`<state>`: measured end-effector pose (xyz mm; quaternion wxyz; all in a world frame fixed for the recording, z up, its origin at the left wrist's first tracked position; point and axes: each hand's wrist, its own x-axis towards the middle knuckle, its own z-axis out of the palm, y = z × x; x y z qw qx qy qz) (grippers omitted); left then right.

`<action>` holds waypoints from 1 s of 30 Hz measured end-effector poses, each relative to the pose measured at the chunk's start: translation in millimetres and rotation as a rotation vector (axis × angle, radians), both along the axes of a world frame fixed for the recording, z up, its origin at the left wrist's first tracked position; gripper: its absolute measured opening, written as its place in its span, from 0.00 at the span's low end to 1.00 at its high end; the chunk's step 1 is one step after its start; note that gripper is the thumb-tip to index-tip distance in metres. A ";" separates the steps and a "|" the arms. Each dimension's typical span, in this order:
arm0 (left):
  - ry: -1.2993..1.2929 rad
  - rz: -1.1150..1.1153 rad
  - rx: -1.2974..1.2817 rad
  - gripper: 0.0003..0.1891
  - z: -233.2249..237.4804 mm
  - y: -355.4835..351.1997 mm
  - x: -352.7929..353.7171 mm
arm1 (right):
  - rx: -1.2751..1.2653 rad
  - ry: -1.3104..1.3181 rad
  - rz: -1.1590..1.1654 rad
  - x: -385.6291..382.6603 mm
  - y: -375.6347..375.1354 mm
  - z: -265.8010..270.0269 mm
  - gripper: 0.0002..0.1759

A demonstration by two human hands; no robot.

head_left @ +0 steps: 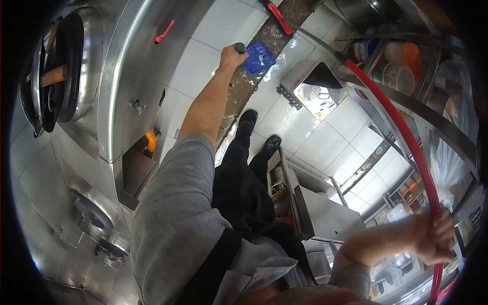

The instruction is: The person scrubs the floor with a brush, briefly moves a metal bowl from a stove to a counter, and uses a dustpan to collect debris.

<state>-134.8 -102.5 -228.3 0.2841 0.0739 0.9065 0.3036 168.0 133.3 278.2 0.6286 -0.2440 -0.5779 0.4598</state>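
My left hand (232, 59) is stretched down toward the floor, its fingers wrapped round the dark handle of a blue dustpan (261, 57). The flat blue pan overlaps a brown, wet drain channel (240, 92) running along the tiles. At the lower right, my right hand (435, 237) grips the long red pole of a floor squeegee (401, 117). Its pole bends across the view through the fisheye lens and turns grey toward the top. The red and black head (278, 19) lies at the channel's upper end, partly cut off by the frame.
Wet white tiles (325, 150) surround my black shoes. A shiny square tin (319, 94) stands right of the channel. Steel counter (127, 61) with woks (66, 66) lines the left; a steel rack (417, 101) with tubs and plastic bags lines the right.
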 end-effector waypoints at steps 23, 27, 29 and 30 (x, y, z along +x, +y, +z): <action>-0.124 0.175 0.096 0.18 -12.3 -52.1 50.5 | 0.013 -0.124 -0.219 8.9 -48.0 3.4 0.31; -0.072 0.147 0.052 0.19 -21.1 -45.3 48.6 | -0.017 -0.075 -0.162 21.9 -54.6 10.2 0.30; -0.081 0.150 0.034 0.19 -23.5 -47.7 51.7 | -0.106 -0.008 -0.050 32.4 -52.7 12.3 0.30; -0.087 0.178 0.044 0.18 -23.2 -49.6 53.2 | -0.136 0.039 0.021 39.5 -45.3 15.6 0.30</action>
